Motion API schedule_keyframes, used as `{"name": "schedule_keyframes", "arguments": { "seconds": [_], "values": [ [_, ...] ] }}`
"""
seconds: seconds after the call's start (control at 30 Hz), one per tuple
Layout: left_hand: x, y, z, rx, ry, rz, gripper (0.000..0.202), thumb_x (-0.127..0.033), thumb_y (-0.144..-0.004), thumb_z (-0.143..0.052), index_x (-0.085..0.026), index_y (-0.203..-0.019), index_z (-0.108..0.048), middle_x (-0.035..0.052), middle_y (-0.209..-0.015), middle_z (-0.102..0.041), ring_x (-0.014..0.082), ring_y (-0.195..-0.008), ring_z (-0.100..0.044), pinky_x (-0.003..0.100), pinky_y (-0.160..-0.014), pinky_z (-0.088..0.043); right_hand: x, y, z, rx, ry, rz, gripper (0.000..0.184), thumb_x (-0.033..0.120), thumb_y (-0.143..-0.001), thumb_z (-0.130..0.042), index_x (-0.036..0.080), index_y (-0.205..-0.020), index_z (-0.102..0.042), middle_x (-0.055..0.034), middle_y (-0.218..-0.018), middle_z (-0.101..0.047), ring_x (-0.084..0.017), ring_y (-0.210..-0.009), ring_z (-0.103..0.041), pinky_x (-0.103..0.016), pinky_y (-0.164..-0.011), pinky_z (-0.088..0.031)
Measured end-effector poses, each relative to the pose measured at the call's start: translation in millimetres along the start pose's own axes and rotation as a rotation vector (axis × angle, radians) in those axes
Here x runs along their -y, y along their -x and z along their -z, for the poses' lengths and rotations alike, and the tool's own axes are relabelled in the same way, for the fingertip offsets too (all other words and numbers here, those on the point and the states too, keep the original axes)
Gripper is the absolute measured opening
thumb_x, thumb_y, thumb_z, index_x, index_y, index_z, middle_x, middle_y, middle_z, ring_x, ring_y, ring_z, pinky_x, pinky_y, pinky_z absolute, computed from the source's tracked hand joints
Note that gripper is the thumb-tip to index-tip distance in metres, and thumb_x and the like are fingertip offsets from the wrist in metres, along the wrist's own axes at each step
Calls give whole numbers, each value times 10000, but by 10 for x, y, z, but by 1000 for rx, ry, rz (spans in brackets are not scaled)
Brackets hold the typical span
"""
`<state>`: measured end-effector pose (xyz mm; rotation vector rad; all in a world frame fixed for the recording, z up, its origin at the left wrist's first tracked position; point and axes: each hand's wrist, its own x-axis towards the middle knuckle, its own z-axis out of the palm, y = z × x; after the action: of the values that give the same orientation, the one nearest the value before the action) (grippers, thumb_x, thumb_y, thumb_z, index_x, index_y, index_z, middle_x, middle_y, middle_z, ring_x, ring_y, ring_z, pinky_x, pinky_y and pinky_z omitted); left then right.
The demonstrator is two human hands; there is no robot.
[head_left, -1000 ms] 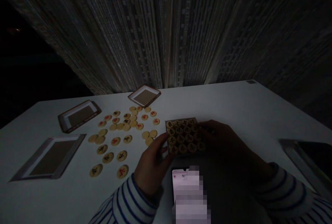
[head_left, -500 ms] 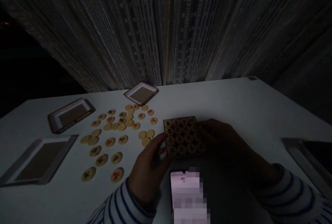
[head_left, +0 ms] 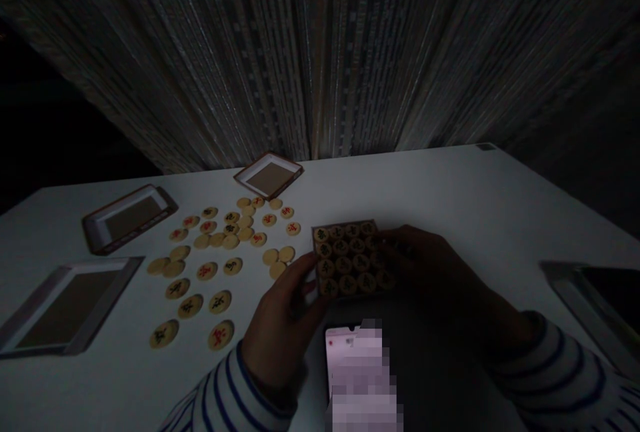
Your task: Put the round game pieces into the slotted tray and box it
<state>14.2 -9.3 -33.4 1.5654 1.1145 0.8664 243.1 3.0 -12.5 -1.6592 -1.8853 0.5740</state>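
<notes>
In front of me is a box of Chinese chess pieces (head_left: 341, 265), its round pieces packed in rows with dark characters facing up. My left hand (head_left: 283, 325) grips the box's left side, thumb at the near corner and fingers along the edge. On the opposite side my right hand (head_left: 430, 265) has its fingers at the right edge, over the rightmost pieces; deep shadow hides part of them. Loose chess pieces (head_left: 220, 301) lie scattered to the left, some with red or black characters, some blank side up.
Open box trays stand at the left: one near (head_left: 65, 312), one farther back (head_left: 127, 219), and one at the back (head_left: 270, 177). A lit phone (head_left: 355, 372) lies just before me. Another box-like object (head_left: 600, 312) sits at the right edge. A patterned curtain (head_left: 320, 52) hangs behind the white table.
The view has shifted slightly, so the loose pieces and trays appear a little farther left. Both hands keep their places at the box of chess pieces.
</notes>
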Motion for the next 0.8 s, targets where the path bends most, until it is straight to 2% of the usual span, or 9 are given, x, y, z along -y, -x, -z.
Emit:
{"name": "schedule_keyframes", "arguments": {
  "seconds": [0.17, 0.7, 0.8],
  "values": [
    [-32, 3, 0, 0, 7, 4, 455, -213, -763, -546, -235, -1207, -449, 52, -1269, -516, 190, -1126, -523, 366, -954, -452, -3, -2, -1, 0, 15, 3, 264, 288, -827, -484, 207, -1025, -639, -63, -960, -657, -179, -830, -622, -327, -706, -519],
    [-40, 4, 7, 1, -29, 23, 459, -230, -760, -542, -235, -1208, -440, 63, -1262, -523, 198, -1113, -535, 395, -947, -457, -17, -13, -5, -8, 22, 17, 268, 292, -830, -480, 214, -1035, -635, -58, -983, -660, -179, -852, -622, -327, -720, -518],
    [-42, 5, 6, -2, -27, 28, 466, -224, -754, -545, -233, -1208, -441, 64, -1262, -522, 202, -1111, -535, 397, -940, -463, 19, -6, 13, -6, 40, 3, 277, 277, -831, -477, 199, -1049, -628, -63, -962, -663, -167, -807, -624, -311, -686, -518]
  ]
}}
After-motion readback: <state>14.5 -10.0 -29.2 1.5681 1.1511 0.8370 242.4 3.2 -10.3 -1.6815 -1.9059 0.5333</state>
